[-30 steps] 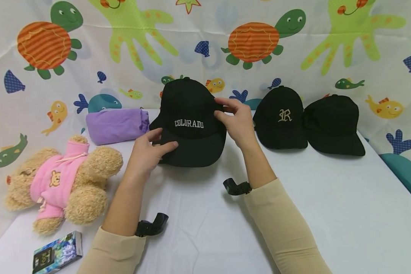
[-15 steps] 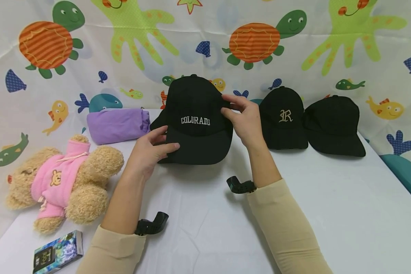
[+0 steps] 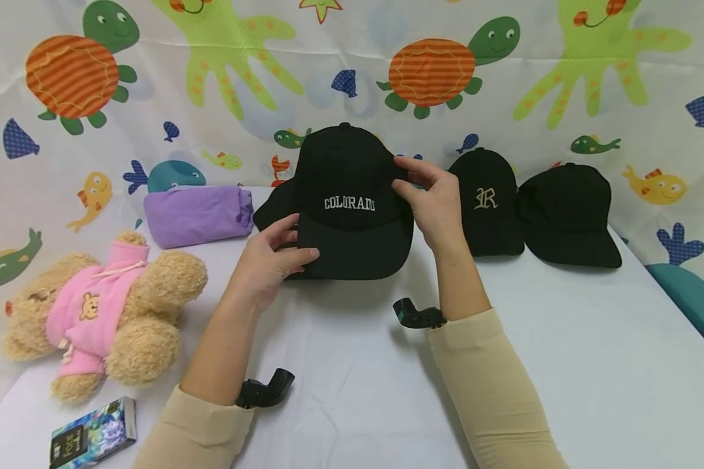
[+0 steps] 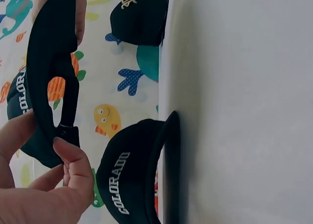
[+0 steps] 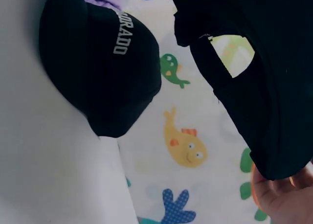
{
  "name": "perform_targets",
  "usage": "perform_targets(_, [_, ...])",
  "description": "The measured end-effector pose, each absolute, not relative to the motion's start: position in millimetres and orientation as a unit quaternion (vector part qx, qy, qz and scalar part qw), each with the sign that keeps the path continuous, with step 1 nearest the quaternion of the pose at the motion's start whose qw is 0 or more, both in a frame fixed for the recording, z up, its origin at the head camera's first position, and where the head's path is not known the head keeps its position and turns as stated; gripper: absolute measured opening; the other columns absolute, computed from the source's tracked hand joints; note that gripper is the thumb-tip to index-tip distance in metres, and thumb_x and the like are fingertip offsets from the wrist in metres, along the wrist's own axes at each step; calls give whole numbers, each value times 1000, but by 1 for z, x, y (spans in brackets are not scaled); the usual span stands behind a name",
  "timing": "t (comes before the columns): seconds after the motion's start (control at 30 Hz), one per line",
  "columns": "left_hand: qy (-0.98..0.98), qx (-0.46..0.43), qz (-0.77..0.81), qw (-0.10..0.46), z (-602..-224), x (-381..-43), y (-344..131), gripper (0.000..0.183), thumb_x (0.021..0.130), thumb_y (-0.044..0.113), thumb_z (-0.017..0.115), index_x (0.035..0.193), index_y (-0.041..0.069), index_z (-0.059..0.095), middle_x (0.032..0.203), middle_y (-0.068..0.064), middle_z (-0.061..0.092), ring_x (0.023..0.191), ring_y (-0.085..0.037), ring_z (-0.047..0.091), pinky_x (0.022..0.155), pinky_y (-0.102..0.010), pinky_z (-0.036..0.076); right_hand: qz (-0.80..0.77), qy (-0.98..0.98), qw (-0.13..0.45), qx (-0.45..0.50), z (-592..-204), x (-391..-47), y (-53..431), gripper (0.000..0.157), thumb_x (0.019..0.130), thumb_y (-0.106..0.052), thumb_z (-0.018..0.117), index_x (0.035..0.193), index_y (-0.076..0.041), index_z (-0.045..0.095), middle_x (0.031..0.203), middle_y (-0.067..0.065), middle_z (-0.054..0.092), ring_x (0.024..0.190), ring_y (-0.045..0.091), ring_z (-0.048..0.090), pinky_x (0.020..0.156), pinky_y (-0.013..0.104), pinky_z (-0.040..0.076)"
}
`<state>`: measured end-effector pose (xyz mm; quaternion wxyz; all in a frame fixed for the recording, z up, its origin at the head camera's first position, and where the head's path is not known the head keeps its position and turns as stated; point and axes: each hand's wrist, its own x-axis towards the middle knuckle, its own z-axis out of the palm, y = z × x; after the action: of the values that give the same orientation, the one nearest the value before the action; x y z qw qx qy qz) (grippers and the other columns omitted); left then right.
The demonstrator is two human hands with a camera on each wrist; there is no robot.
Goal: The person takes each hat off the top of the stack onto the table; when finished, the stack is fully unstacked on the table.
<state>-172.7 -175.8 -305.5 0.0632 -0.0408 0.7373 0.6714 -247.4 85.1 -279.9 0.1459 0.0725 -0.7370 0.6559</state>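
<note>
A black baseball cap with white COLORADO lettering is held up off the table, its brim toward me. My left hand pinches the cap at its left edge, thumb over the brim. On the other side, my right hand grips the cap's rim by the crown. Seen from the left wrist, the held cap shows its underside and back strap. Behind it, partly hidden in the head view, a second black COLORADO cap sits on the table; the right wrist view shows this cap more fully.
Right of centre stand a black cap with a gold R and a plain-looking black cap. A folded purple cloth, a teddy bear in pink and a small patterned box lie leftward. A printed curtain hangs behind.
Both hands have moved the held COLORADO cap to the right and slightly up, exposing more of the cap behind it and overlapping the R cap's left side. Other objects stay put.
</note>
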Motion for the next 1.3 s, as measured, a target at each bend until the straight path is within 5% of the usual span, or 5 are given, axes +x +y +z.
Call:
perform_targets(0.6, [723,-32,687,59,-308,-184,-141,82,88,1,77,160,18,41,124,-4,47,84,-8,61,75,-21,57,662,-731,158,47,-282,-257,112,36,93,-3,71,127,-13,75,132,4,63,117,15,55,95,26,52])
perform_targets(0.9, [735,-43,674,62,-310,-196,-128,81,89,5,78,159,20,42,136,-8,45,105,-17,54,78,-22,58,649,-741,171,17,-287,-267,119,36,94,-5,70,128,-15,75,137,4,65,121,15,57,106,30,48])
perform_targets(1.3, [730,-55,676,83,-326,-217,-105,82,88,3,78,159,18,41,142,-10,47,89,-16,58,81,-26,55,675,-724,139,-36,-308,-282,134,34,98,-6,67,131,-14,73,137,5,63,120,15,58,105,31,49])
